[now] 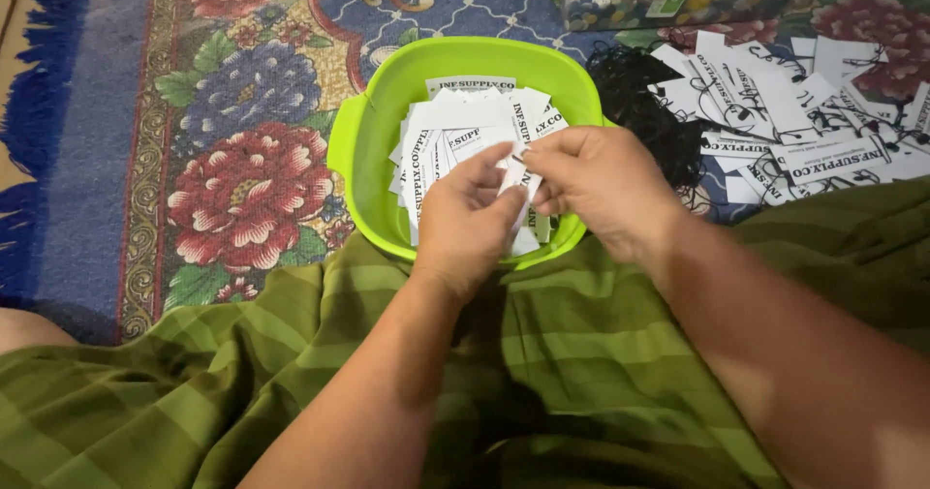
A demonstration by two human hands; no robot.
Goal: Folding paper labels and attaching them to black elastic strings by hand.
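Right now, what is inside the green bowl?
The green bowl holds a pile of white paper tags. Both hands cover its near part; the bottom is hidden.

A basin (373, 111) sat on the carpet (116, 160), its near rim against the person's lap cloth (542, 353). Paper tags (465, 121) lay piled in it. To its right, on the carpet, lay a tangle of strings (639, 102), then loose tags (775, 111). A box (678, 0) stood at the carpet's far edge.

Open carpet (107, 111) left, tag pile (794, 121) and clear box (678, 0) crowding right
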